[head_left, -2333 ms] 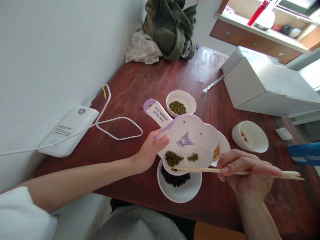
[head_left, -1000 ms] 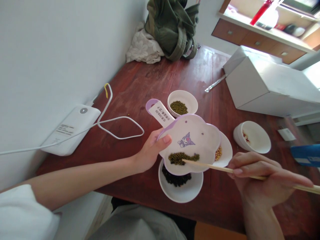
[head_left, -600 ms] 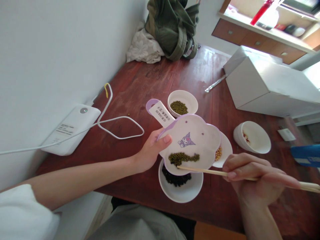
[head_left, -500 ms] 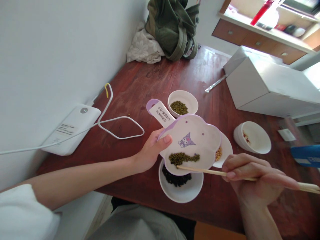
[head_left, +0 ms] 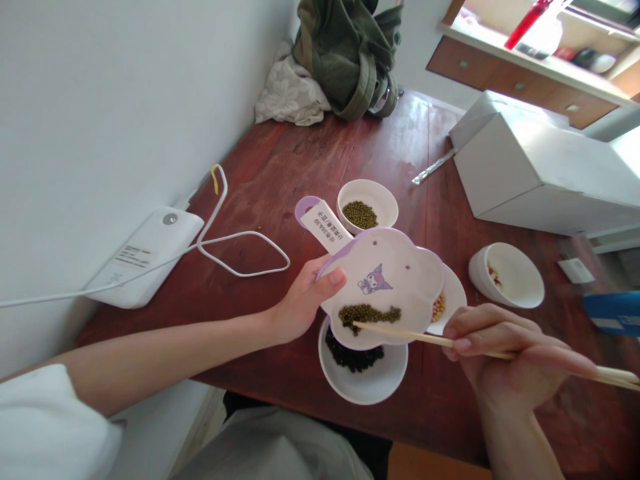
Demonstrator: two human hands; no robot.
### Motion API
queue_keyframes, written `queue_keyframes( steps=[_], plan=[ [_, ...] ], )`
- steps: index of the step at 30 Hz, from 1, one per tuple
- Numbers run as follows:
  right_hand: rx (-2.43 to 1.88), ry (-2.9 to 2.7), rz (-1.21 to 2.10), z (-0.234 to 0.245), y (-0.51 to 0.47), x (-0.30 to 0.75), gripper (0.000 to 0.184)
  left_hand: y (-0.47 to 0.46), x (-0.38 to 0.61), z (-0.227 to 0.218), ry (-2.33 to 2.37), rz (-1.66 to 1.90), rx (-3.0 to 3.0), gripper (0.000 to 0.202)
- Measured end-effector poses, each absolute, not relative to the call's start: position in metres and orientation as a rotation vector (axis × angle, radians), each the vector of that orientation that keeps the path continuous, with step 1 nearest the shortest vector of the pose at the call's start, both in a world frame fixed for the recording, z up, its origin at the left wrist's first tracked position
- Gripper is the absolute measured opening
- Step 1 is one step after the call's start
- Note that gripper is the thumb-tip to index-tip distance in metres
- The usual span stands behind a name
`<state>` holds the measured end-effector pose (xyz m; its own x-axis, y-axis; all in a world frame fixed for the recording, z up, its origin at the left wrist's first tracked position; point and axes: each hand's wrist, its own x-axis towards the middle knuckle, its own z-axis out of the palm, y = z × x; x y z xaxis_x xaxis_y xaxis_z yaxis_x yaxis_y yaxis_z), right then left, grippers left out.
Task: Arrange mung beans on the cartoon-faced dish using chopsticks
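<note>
A flower-shaped plate (head_left: 395,267) with a purple rim and a cartoon print is held tilted above the surface (head_left: 310,153) by the left hand (head_left: 305,300), whose thumb is closed over the near edge while the fingers are curled underneath. A line of green beans (head_left: 369,313) lies low on the plate, close to its near lip. A pair of chopsticks (head_left: 400,333) is gripped by the right hand (head_left: 505,357), fingers closed around the shafts, and the tips are laid against the green beans.

Directly under the plate's lip stands a white bowl of black beans (head_left: 363,367). A bowl of yellow beans (head_left: 445,303) is partly hidden behind the plate, a bowl of green beans (head_left: 367,207) sits farther back, and a bowl with a few red bits (head_left: 505,275) stands to the right.

The risk seems plain: with the plate sloped as it is, green beans could roll over the lip into the black ones below (a slightly steeper tilt or a hard sweep of the chopsticks would do it). Round beans could also bounce onto the surface and off its edge.
</note>
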<state>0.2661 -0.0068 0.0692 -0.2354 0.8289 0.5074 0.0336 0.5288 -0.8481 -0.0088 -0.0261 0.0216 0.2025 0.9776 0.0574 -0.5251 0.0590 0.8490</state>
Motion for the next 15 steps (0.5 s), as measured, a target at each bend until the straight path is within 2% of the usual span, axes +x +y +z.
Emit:
queue_keyframes(
  steps=[11,15],
  plan=[
    [-0.733,-1.662,1.025,0.0624,-0.0133,0.2648,0.074,-0.0269,-0.0076,0.0224,0.655,1.275,0.869,0.066],
    [-0.708,-1.628,0.958,0.0654,-0.0075,0.2662,0.077,-0.0267,-0.0076,0.0234,0.642,1.277,0.872,0.066]
  ],
)
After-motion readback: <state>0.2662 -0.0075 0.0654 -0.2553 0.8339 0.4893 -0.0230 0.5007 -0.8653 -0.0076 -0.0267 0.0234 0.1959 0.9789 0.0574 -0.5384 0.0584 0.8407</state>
